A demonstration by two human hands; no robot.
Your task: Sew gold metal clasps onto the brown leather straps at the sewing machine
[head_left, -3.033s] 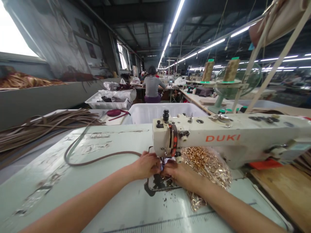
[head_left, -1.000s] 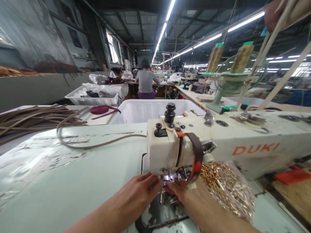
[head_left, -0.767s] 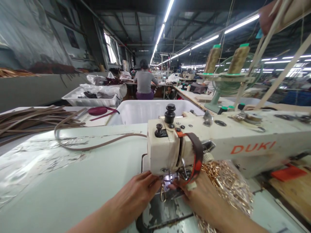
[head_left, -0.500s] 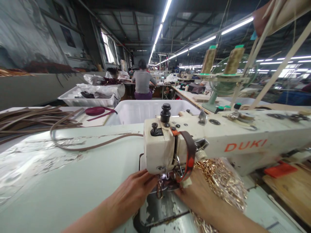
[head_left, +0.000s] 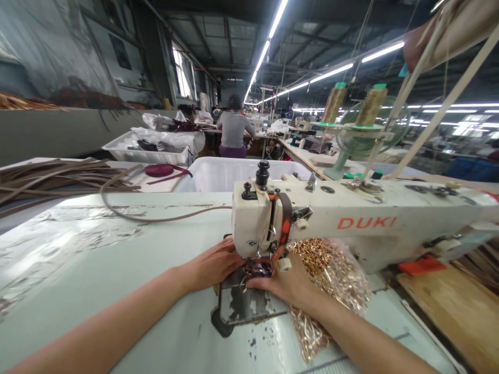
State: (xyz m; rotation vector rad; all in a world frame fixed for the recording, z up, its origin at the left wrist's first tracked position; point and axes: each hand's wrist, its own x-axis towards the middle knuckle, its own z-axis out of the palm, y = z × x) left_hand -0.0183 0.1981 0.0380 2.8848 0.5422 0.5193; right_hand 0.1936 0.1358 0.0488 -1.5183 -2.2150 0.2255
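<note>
A white DUKI sewing machine (head_left: 351, 218) stands on a pale green table (head_left: 117, 270). My left hand (head_left: 212, 262) lies at the left of the needle area, fingers pressed on a thin brown strap (head_left: 156, 218) that loops away to the left. My right hand (head_left: 286, 283) is closed at the right of the presser foot, pinching the strap end with a small gold clasp (head_left: 245, 283) over the metal plate (head_left: 245, 304). What lies under the foot is partly hidden by the machine head.
A clear bag of gold clasps (head_left: 335, 275) lies just right of my right hand. A pile of brown straps (head_left: 50, 179) lies far left, a white bin (head_left: 234, 174) behind the machine, thread cones (head_left: 335, 101) and a fan (head_left: 366, 135) at right. A person (head_left: 233, 130) sits further back.
The camera has pulled back and up, so the machine looks smaller. Both hands stay at the needle, and the right hand has shifted slightly toward me with the clasp.
</note>
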